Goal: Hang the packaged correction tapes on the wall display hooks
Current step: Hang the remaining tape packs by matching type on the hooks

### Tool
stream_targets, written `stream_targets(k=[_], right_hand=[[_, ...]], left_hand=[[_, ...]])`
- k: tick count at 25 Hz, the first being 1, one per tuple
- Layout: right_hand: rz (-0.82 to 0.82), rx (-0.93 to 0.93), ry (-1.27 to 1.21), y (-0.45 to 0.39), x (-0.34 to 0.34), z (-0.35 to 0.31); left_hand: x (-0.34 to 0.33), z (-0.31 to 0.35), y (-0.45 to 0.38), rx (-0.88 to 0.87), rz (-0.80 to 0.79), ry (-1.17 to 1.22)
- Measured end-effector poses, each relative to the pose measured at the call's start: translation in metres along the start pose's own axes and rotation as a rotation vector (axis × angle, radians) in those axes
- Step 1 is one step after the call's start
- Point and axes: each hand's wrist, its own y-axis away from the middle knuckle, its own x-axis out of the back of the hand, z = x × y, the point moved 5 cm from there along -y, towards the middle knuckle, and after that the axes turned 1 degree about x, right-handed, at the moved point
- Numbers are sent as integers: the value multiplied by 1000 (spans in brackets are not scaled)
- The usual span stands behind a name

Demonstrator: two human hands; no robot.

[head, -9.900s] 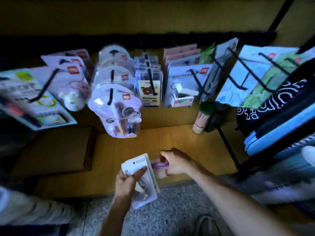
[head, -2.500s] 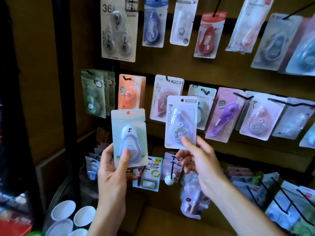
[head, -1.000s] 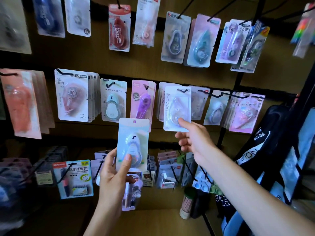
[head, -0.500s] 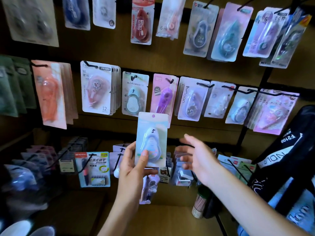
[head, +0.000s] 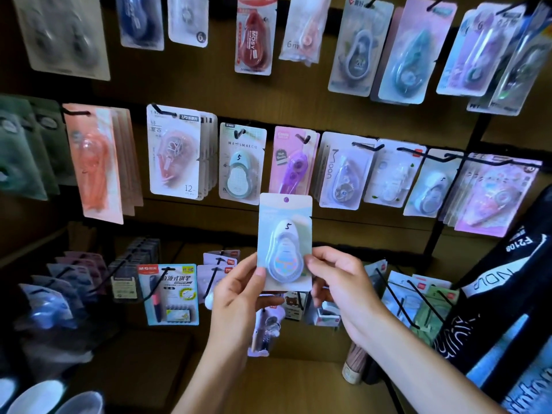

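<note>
A: While packs crowd the hooks, where is this one?
B: Unhung, below the middle row: left hand and right hand pinch the tape pack by its lower edges.

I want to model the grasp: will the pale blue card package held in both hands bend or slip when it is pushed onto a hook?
The package probably stays fairly stiff: it stands flat while the left hand and right hand pinch only its lower edges. It looks light, a thin card with a small blister. The glossy blister may be slippery, so gripping the card edges seems safer.
</note>
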Motion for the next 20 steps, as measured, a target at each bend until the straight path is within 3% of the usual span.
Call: stream_targets(k=[10,20], right_hand=[[-36,19,-94,2,9,9],[-83,-84,-277,6,11,14]], left_hand=[[0,-4,1,14,-31,-28],[-6,0,7,42,-103,27]])
